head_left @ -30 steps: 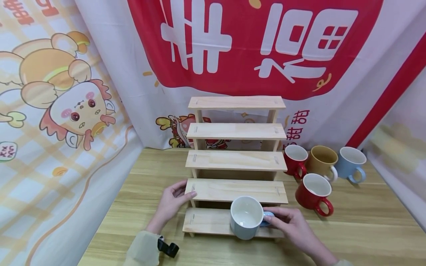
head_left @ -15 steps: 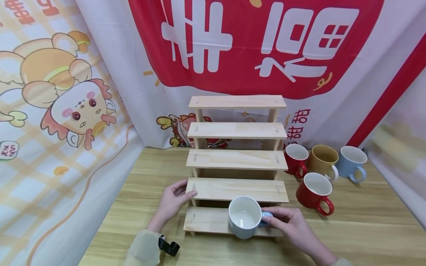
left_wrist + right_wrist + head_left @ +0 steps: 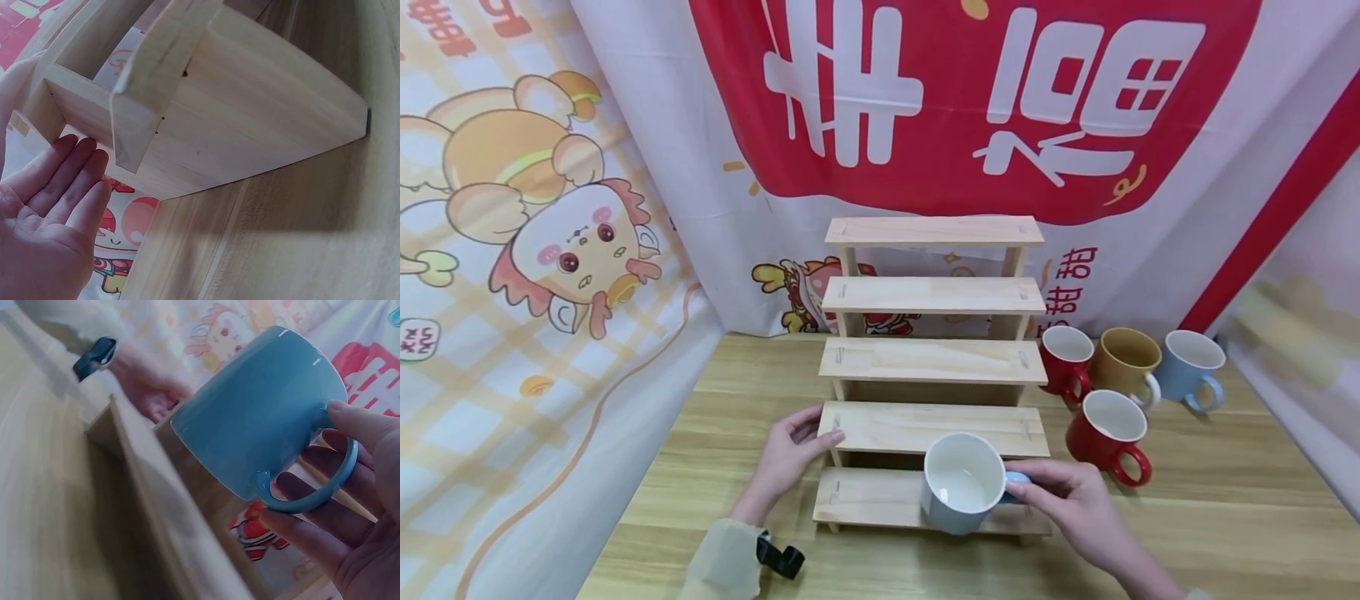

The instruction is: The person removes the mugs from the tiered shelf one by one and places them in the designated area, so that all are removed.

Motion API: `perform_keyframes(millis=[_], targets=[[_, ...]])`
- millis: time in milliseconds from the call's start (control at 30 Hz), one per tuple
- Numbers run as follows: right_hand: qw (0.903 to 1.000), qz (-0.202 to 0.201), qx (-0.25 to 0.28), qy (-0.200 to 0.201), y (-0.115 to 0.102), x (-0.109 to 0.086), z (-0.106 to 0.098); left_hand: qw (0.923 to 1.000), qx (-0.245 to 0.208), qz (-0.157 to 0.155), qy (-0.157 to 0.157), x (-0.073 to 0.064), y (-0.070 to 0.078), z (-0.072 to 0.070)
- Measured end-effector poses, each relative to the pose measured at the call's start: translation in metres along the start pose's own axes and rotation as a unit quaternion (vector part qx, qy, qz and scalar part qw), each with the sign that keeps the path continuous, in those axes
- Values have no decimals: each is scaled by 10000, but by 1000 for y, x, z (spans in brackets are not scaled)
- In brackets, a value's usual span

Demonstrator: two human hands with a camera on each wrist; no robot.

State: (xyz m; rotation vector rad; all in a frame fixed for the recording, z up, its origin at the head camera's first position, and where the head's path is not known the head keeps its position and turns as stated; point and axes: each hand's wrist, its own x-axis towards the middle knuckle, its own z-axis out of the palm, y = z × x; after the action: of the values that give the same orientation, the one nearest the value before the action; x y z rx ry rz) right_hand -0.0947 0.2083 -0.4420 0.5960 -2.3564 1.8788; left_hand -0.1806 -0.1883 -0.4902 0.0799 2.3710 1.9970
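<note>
My right hand [image 3: 1078, 508] pinches the handle of a light blue mug [image 3: 962, 496] with a white inside, mouth up, over the right half of the lowest step. The right wrist view shows the thumb on top of the looped handle [image 3: 312, 503] and fingers behind and below it. Whether the mug's base touches the board is unclear. At the left end of the stepped wooden shelf [image 3: 880, 358], my left hand [image 3: 786, 458] holds the second step from the bottom, thumb on top. From the left wrist, its fingers [image 3: 81, 178] reach under that board.
To the shelf's right stand two red mugs, one at the back [image 3: 1066, 367] and one nearer [image 3: 1101, 437], a mustard mug [image 3: 1123, 358] with a white handle, and another light blue mug [image 3: 1187, 367]. Printed cloth [image 3: 700, 167] hangs behind and along the sides of the wooden table [image 3: 737, 375].
The light blue mug first shifts slightly left, then moves right and a little up with my right hand. My left hand stays on the shelf.
</note>
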Motion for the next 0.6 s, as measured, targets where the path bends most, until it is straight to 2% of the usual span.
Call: perform_keyframes(millis=[200, 333, 467, 600], targets=[[9996, -24, 60, 286, -19, -1, -21, 10000, 10, -34, -8, 1, -3, 0], [9963, -102, -69, 850, -29, -4, -35, 10000, -11, -24, -2, 0, -3, 0], [9860, 227, -627, 1529, -36, -6, -55, 10000, 23, -13, -13, 0, -3, 0], [9742, 585, -775, 2036, -41, -10, -78, 10000, 44, -18, -7, 0, -3, 0]])
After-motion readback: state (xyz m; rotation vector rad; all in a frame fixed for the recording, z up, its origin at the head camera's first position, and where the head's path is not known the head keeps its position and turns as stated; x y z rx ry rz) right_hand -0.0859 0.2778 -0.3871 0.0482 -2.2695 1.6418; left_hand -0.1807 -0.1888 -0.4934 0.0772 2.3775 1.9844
